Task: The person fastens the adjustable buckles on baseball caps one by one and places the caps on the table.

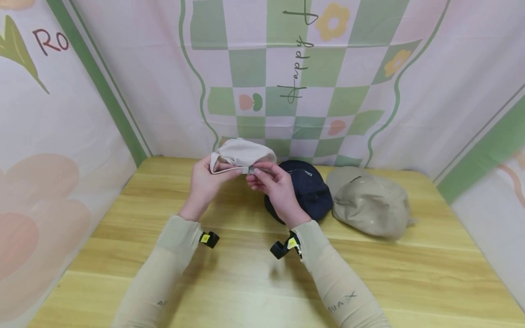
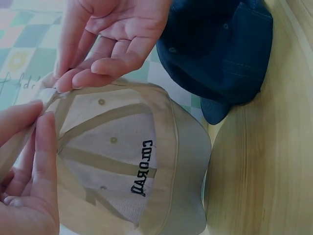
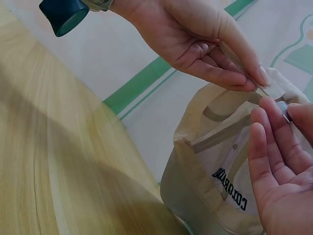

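A cream baseball cap (image 1: 248, 151) is held up above the table, its hollow inside facing the wrist cameras with dark mirrored lettering (image 2: 143, 169) showing through. My left hand (image 1: 205, 180) pinches the narrow back strap (image 3: 273, 89) between thumb and fingers. On the other side of the strap, my right hand (image 1: 279, 182) pinches a small metal buckle (image 3: 283, 110) between thumb and forefinger, its other fingers loosely extended. Both hands' fingertips are close together at the strap. The fingers partly cover how strap and buckle join.
A navy cap (image 1: 309, 191) lies on the wooden table (image 1: 246, 282) just right of and partly behind my right hand. Beside it rests a khaki cap (image 1: 371, 202). A patterned curtain (image 1: 283, 68) hangs behind the table's far edge.
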A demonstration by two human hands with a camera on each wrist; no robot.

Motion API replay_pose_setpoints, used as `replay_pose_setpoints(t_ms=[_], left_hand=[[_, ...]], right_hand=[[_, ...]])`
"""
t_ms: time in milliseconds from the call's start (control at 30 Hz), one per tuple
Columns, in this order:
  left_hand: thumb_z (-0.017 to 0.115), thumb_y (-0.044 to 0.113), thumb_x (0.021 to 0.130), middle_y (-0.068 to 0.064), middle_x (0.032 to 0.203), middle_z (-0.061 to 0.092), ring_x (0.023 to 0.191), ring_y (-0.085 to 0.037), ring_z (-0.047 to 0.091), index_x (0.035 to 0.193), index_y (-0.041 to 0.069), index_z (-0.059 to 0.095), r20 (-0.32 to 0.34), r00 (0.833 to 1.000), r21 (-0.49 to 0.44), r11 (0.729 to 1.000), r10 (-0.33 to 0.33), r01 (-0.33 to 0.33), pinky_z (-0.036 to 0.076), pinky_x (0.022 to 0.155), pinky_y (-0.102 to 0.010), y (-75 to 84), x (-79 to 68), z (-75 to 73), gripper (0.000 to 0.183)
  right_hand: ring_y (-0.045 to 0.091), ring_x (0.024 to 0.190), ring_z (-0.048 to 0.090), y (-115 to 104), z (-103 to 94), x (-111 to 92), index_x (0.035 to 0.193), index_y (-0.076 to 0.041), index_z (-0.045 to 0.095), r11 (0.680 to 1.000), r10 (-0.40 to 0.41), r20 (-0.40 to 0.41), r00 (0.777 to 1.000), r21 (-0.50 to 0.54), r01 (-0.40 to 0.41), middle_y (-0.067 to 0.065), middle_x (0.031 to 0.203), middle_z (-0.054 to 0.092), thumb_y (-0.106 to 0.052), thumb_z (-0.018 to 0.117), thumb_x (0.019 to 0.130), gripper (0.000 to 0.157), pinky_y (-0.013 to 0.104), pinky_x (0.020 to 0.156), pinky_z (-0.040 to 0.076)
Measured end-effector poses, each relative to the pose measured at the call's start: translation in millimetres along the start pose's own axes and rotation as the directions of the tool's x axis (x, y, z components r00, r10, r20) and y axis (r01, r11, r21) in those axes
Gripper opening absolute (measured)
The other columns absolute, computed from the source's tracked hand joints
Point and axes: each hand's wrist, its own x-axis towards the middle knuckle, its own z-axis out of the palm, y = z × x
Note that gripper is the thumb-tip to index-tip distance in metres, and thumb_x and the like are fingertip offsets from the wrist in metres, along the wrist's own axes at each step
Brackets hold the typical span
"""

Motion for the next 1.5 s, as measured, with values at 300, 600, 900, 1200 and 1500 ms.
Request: replay_pose_setpoints(t_ms=[300,600,900,1200,1500], left_hand=[[0.092,0.005,0.074,-0.008,0.083,0.075,0.076,-0.018,0.072,0.091,0.003,0.07,-0.05,0.999,0.035,0.999,-0.006,0.008,0.055,0.065,-0.025,0.7,-0.9,6.1,0.028],[0.09,0.004,0.076,-0.01,0.085,0.075,0.078,-0.019,0.072,0.089,0.002,0.068,-0.053,0.998,0.013,1.0,-0.014,0.015,0.057,0.068,-0.027,1.3,-2.0,10.2,0.026],[0.085,-0.001,0.081,-0.015,0.09,0.075,0.077,-0.021,0.073,0.104,-0.005,0.066,0.096,0.995,-0.02,0.999,-0.035,0.037,0.061,0.075,-0.034,3.5,-1.4,5.0,0.03],[0.083,-0.001,0.083,-0.016,0.096,0.073,0.079,-0.019,0.071,0.112,-0.003,0.062,0.116,0.992,-0.029,0.999,-0.039,0.043,0.06,0.075,-0.031,2.7,1.8,3.9,0.036],[0.085,0.001,0.082,-0.008,0.089,0.068,0.08,-0.016,0.066,0.091,0.001,0.059,0.067,0.997,-0.016,1.0,-0.023,0.025,0.056,0.071,-0.025,-0.8,-0.5,8.3,0.028]], right_hand=[[0.025,0.087,0.071,0.6,1.3,-0.4,0.119,0.004,0.062,1.0,-0.015,0.008,1.0,0.003,0.015,0.013,0.094,0.074,-0.002,0.058,0.104,0.017,0.033,0.079,0.059],[0.026,0.089,0.071,1.9,-0.2,-1.0,0.12,0.003,0.062,1.0,-0.01,0.013,1.0,-0.015,0.01,0.016,0.098,0.073,-0.003,0.058,0.104,0.018,0.034,0.08,0.059],[0.021,0.086,0.071,0.6,-4.4,-0.7,0.119,0.006,0.061,1.0,0.008,0.043,0.999,-0.015,-0.007,0.013,0.093,0.073,-0.001,0.058,0.103,0.017,0.032,0.078,0.059],[0.021,0.085,0.07,-0.1,-6.1,0.5,0.121,0.006,0.064,1.0,0.012,0.08,0.997,0.002,-0.012,0.012,0.091,0.072,-0.001,0.059,0.103,0.02,0.032,0.077,0.059],[0.02,0.085,0.07,2.5,-3.1,-0.8,0.123,0.01,0.062,1.0,-0.003,0.052,0.999,0.002,0.003,0.011,0.092,0.073,-0.001,0.058,0.103,0.024,0.031,0.077,0.059]])
